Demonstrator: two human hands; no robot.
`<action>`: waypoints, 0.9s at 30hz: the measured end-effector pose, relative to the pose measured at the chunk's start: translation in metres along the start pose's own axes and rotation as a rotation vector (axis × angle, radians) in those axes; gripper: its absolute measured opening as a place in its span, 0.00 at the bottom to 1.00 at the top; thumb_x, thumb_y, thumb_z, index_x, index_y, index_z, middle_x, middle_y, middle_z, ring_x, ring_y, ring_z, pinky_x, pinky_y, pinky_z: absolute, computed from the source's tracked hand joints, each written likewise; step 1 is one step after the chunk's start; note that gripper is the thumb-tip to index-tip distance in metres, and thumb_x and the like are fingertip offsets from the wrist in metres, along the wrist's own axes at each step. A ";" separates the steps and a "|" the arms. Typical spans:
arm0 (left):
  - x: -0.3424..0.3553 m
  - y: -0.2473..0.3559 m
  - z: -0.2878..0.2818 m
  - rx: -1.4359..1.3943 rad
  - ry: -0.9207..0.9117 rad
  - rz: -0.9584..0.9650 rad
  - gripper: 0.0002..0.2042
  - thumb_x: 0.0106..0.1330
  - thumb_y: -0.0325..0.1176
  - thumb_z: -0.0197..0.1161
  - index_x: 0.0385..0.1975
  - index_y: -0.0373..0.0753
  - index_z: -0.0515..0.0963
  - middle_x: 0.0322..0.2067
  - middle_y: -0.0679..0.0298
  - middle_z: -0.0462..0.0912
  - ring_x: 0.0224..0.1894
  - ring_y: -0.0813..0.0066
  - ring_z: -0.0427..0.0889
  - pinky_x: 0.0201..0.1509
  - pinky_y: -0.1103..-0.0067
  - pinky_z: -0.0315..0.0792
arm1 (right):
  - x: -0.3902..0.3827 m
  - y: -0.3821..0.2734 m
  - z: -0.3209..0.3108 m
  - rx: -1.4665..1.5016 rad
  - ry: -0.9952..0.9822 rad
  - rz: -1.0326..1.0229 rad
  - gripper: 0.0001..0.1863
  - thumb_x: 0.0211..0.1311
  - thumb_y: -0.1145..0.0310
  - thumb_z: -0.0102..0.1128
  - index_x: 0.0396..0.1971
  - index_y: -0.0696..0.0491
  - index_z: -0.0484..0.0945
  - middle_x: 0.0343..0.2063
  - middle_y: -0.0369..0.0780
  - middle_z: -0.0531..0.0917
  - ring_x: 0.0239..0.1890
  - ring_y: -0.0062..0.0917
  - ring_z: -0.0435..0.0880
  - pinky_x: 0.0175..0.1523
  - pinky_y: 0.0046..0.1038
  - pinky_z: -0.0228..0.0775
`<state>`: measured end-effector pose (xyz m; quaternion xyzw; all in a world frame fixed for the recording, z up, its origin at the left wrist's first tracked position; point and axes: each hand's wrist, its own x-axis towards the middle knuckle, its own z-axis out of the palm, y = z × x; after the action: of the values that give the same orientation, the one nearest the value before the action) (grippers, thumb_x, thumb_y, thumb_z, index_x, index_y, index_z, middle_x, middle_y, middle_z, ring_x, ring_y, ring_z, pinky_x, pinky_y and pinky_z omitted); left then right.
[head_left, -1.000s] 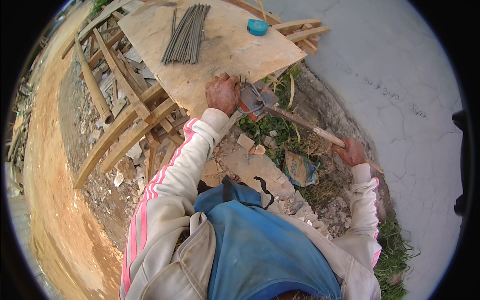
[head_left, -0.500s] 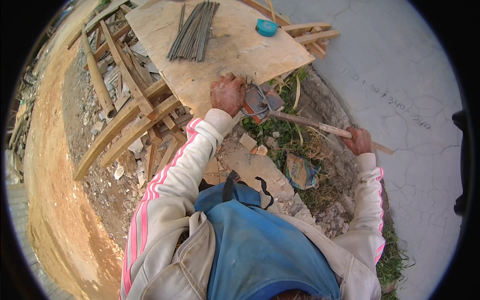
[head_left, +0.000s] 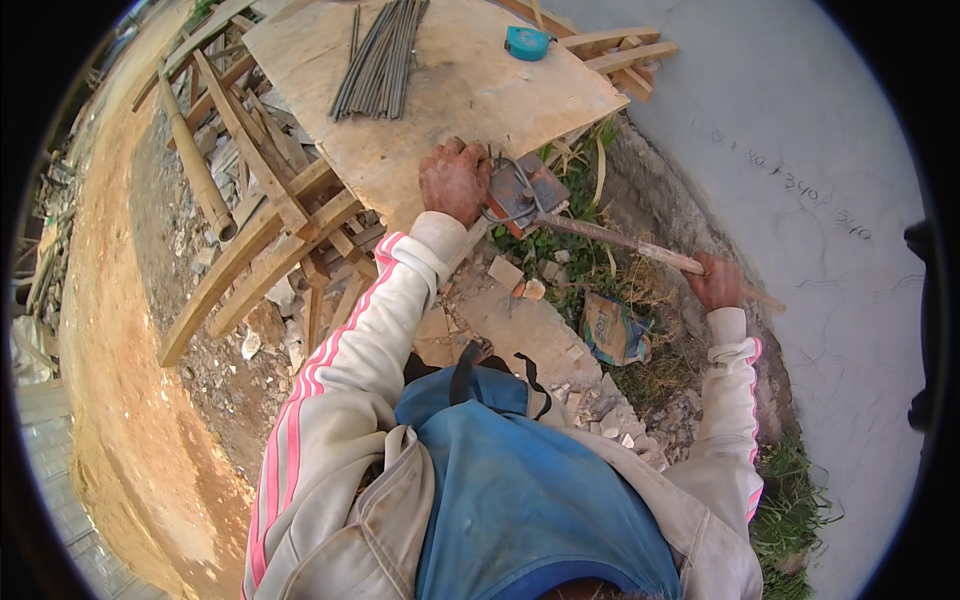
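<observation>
My left hand point(head_left: 454, 180) is closed at the board's near edge, its fingers curled round the end of a bent steel rod point(head_left: 520, 178). The rod curves over a rusty metal block point(head_left: 545, 188) fixed at the board's corner. My right hand point(head_left: 715, 281) grips a long bar point(head_left: 620, 240), rusty toward the block and pale like wood toward my hand. The bar's far end meets the rod at the block. A bundle of straight steel rods point(head_left: 382, 65) and a teal tape measure point(head_left: 527, 43) lie on the wooden board point(head_left: 290, 55).
Timber beams point(head_left: 270, 262) and a bamboo pole point(head_left: 195, 160) stand over rubble at the left. Below the block are weeds, broken brick and a crumpled bag point(head_left: 612, 330). A cracked grey concrete surface point(head_left: 850, 320) with handwriting spreads at the right.
The view has shifted slightly. The bar lies at a slightly steeper slant. Both hands keep their grips, and the bundle and tape measure stay on the board.
</observation>
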<state>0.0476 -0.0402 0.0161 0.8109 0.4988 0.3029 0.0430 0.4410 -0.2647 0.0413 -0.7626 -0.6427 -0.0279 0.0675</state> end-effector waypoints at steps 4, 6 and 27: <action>0.001 -0.001 0.001 0.027 0.006 0.008 0.08 0.62 0.39 0.64 0.36 0.45 0.83 0.38 0.58 0.82 0.44 0.55 0.80 0.47 0.61 0.72 | -0.003 -0.005 -0.002 -0.004 0.036 0.046 0.21 0.60 0.47 0.64 0.19 0.49 0.78 0.16 0.47 0.78 0.23 0.50 0.78 0.29 0.46 0.68; 0.000 0.000 0.001 0.041 0.003 0.010 0.08 0.62 0.38 0.63 0.36 0.45 0.83 0.38 0.58 0.82 0.44 0.55 0.80 0.47 0.61 0.72 | -0.004 -0.007 -0.002 -0.029 0.035 0.059 0.22 0.61 0.47 0.64 0.19 0.49 0.78 0.16 0.47 0.78 0.23 0.49 0.78 0.29 0.46 0.68; 0.004 -0.007 0.007 0.042 0.012 0.085 0.08 0.63 0.40 0.62 0.36 0.45 0.83 0.38 0.59 0.82 0.44 0.56 0.80 0.47 0.60 0.72 | -0.140 -0.130 -0.015 0.312 -0.165 0.352 0.31 0.64 0.38 0.58 0.30 0.57 0.78 0.17 0.50 0.78 0.25 0.50 0.81 0.33 0.46 0.71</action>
<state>0.0467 -0.0322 0.0096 0.8302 0.4705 0.2988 0.0103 0.2898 -0.3826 0.0463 -0.8429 -0.4998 0.1461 0.1355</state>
